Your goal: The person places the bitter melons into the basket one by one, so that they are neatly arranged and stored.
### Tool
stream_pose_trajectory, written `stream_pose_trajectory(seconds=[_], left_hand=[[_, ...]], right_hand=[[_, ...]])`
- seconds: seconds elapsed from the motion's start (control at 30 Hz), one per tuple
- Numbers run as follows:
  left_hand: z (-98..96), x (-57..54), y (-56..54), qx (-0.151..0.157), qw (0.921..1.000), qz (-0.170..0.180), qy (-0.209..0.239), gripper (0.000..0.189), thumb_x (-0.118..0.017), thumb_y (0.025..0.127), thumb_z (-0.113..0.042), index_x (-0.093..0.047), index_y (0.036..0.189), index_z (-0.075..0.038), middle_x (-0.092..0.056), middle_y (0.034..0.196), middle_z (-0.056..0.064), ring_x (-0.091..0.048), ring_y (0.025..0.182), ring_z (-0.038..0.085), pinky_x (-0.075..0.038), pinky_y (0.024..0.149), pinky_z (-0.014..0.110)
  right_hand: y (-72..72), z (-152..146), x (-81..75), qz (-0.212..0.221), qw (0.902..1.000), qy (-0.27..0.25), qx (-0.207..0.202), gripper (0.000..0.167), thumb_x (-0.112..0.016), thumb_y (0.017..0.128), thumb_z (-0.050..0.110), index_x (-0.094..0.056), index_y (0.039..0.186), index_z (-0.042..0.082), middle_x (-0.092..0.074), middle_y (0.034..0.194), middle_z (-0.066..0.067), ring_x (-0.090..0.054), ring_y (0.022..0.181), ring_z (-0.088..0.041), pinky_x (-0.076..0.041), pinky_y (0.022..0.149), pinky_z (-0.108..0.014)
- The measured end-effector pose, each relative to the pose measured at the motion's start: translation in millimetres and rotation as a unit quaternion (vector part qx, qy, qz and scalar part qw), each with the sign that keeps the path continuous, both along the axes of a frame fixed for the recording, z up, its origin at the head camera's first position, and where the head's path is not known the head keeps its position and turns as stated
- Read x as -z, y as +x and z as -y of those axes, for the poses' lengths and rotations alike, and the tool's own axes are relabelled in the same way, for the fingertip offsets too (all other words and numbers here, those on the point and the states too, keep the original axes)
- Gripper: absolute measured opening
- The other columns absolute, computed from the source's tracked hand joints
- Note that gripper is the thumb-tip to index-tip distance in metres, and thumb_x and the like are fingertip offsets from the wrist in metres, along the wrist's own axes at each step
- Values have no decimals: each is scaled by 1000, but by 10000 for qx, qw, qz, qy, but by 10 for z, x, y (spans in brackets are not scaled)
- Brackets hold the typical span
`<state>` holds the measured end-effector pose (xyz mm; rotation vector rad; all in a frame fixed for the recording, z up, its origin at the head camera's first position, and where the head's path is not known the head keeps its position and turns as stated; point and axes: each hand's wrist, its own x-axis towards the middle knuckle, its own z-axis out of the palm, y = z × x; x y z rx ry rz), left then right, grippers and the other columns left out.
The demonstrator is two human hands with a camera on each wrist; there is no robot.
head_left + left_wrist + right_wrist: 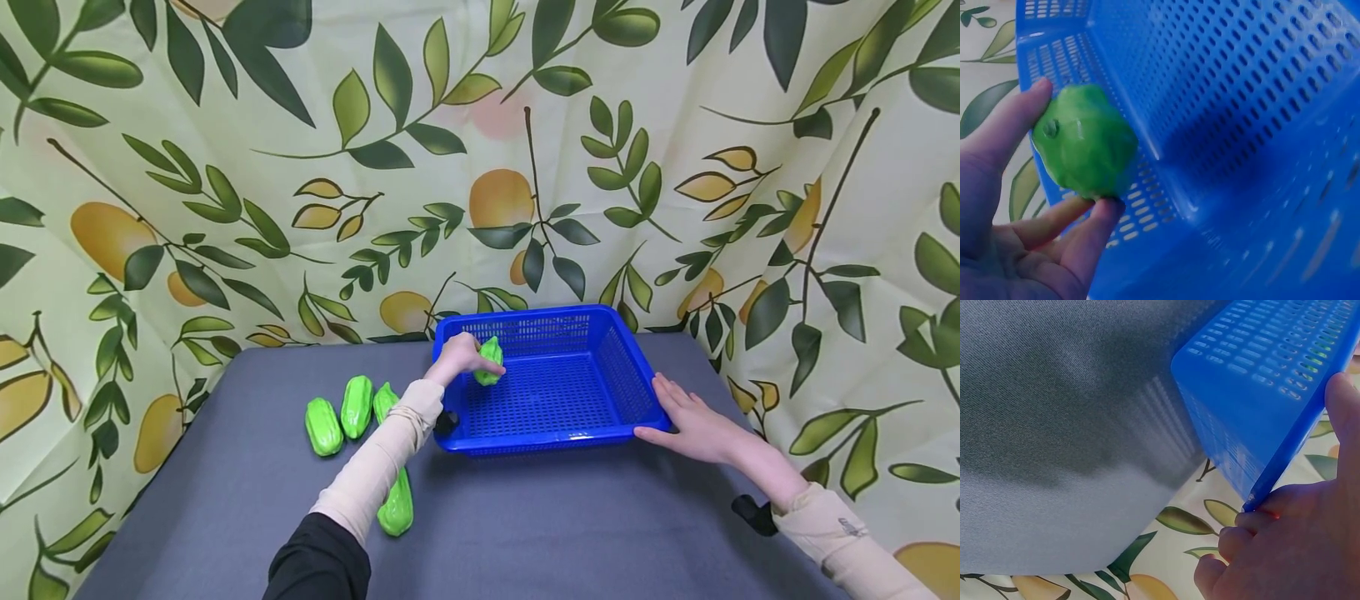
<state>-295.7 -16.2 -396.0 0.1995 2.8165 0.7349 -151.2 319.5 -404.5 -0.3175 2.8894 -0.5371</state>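
Left fingers [1092,234] pinch green fruit [1085,150] over open basket [547,408]; straight right fingers [670,393] touch rim [637,364].

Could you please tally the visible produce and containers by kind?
Green fruits: 5 (1 in the left hand, 4 on the table)
Blue basket: 1
Total: 6 visible

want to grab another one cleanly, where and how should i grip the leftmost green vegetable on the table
Probably across the middle, coming from above, with thumb and fingers on its two long sides. The leftmost green vegetable is longer than wide and lies flat on the table. Take care on its right, where the neighbouring vegetable lies close.
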Motion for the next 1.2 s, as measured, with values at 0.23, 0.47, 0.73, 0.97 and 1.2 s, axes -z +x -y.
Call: stream_pose_trajectory(seconds=[0.23,0.47,0.73,0.97,1.2], left_hand=[[-56,21,127,-362,9993,87,-96,47,-85,66,-38,-56,86,-6,-49,75,2,-49,71,17,-45,63,26],[-49,104,91,-478,9970,344,-494,48,-86,67,-35,-60,93,-4,-56,82,4,-53,77,19,-53,76,30],[-23,169,26,-337,9963,520,-603,63,-88,64,-23,-59,114,3,-63,110,16,-60,102,29,-51,93,38],[107,583,-293,20,9993,-300,-225,68,-89,58,-43,-63,103,1,-67,101,12,-62,91,25,-54,79,34],[96,212,-152,217,9975,-174,654,70,-83,71,-31,-57,125,4,-61,125,19,-57,118,32,-49,97,41]], right_hand=[[10,-2,0,-15,10000,-13,16,102,-57,85,60,-17,147,-10,-14,153,-33,-14,139,-51,-11,111,-68],[16,5,4,1,10000,8,31,102,-56,85,61,-16,147,-10,-14,152,-33,-14,139,-52,-11,111,-68],[36,24,12,-88,9999,21,51,101,-56,85,60,-17,147,-10,-15,153,-32,-14,140,-51,-11,111,-68],[63,80,6,-52,10000,44,58,101,-55,85,62,-19,146,-10,-16,153,-32,-15,139,-51,-12,111,-67],[65,58,-37,-25,9999,53,106,101,-56,85,61,-18,146,-10,-15,153,-32,-14,139,-51,-12,111,-68]])
